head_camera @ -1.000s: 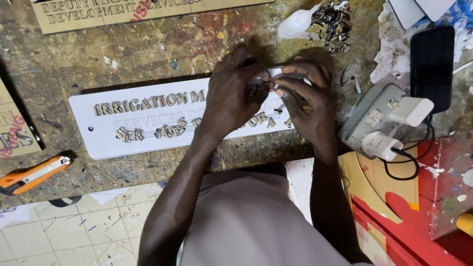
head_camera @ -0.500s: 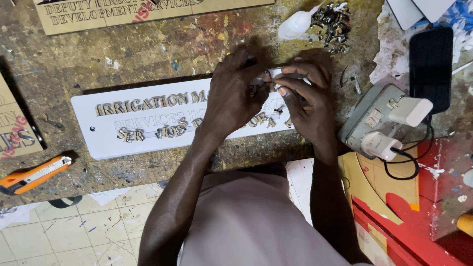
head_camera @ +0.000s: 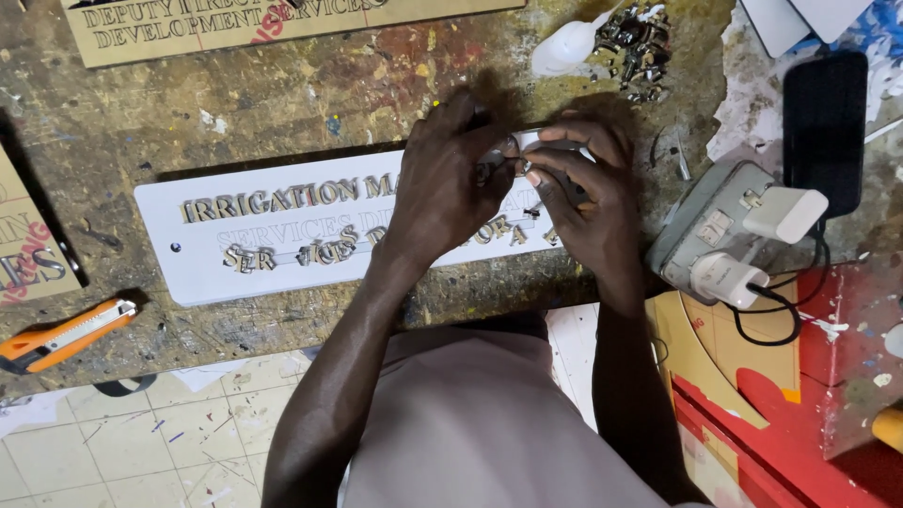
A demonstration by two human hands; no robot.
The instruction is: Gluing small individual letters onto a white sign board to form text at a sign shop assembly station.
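Scarred workbench (head_camera: 282, 103) unchanged; both hands steady since a second ago. Left hand (head_camera: 447, 193) and right hand (head_camera: 583, 202) pinch small metal letter (head_camera: 515, 166) above white sign (head_camera: 188, 273). Letter not yet placed.

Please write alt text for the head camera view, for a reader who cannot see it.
Both hands, left hand and right hand, pinch a small metal letter above a white sign plate carrying rows of raised metal letters, on a worn, paint-stained workbench. An orange utility knife lies at the left edge; a grey power strip with white plugs sits at the right.
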